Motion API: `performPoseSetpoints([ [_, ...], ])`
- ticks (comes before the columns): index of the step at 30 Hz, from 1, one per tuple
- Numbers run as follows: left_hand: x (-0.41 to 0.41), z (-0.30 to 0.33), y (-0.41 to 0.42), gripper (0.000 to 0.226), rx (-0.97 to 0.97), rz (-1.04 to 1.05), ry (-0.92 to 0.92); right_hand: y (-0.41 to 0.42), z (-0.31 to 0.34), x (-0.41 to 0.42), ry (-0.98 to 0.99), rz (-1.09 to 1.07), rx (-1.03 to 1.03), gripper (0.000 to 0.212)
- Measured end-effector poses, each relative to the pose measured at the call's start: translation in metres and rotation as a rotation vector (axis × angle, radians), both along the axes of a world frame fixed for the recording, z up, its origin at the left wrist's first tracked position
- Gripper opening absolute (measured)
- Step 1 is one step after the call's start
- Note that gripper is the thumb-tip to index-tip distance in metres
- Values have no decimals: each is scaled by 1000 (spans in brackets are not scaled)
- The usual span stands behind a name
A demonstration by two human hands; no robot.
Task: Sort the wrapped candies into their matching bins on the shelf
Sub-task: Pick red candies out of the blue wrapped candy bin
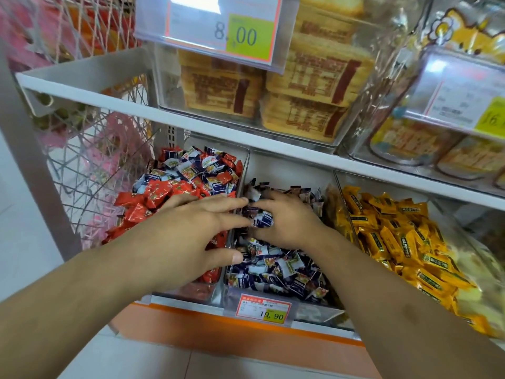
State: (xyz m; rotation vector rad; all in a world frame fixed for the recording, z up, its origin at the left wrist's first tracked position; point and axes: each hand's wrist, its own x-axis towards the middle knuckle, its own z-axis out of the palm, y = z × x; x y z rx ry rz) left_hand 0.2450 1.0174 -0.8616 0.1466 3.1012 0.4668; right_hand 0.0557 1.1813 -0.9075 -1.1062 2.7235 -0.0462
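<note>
Red-wrapped candies (164,198) fill most of the left bin (216,285) at centre-left of the frame, but navy-and-white candies (196,168) are mixed in across its back half. So sorting is not finished there.

Middle bin (232,236), centre frame, holds navy-and-white candies (276,272) only, as far as visible; its back part is shallow, with bare white wall showing. Yellow candies (393,231) sit in the right bin (345,203) at centre-right and look unmixed.

Left hand (191,231): fingers straight and spread, palm down over the divider between left and middle bins, fingertips reaching into the middle bin. Not gripping anything visible. Underside is hidden, so contact with the pile can't be confirmed.

Right hand (284,220): in the middle bin, fingers curled around a navy-and-white candy (263,218); more wrappers poke out past the fingers, so likely a small handful.

Judgement: mid-task. A transfer of navy candies into the middle bin appears to be under way. Remaining: the navy pieces at the back of the left bin. Rough call, a fair batch left, several more handfuls.

Price tag (263,309) reading 19.90 is clipped to the front of the middle bin. Upper shelf (191,121) carries clear boxes of yellow packs (300,86).
</note>
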Motion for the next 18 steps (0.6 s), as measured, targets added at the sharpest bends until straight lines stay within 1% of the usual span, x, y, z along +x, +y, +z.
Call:
performPoseSetpoints([
  [5, 1, 2, 2, 65, -10, 16, -20, 25, 13, 22, -24, 55, -8, 51],
  [7, 2, 4, 3, 65, -7, 21, -29, 29, 20, 30, -70, 57, 32, 49],
  [9, 2, 5, 4, 64, -5, 23, -33, 32, 27, 35, -153, 44, 3, 51],
  [11, 3, 5, 5, 63, 3, 19, -25, 33, 32, 36, -215, 1, -81, 60],
  [14, 2, 5, 6, 63, -4, 14, -33, 27, 32, 29, -143, -157, -171, 74],
  [16, 2, 5, 6, 63, -14, 13, -41, 21, 22, 23, -123, -298, -134, 81],
  [18, 1, 5, 6, 63, -22, 9, -38, 14, 9, 22, -153, -388, -55, 86],
])
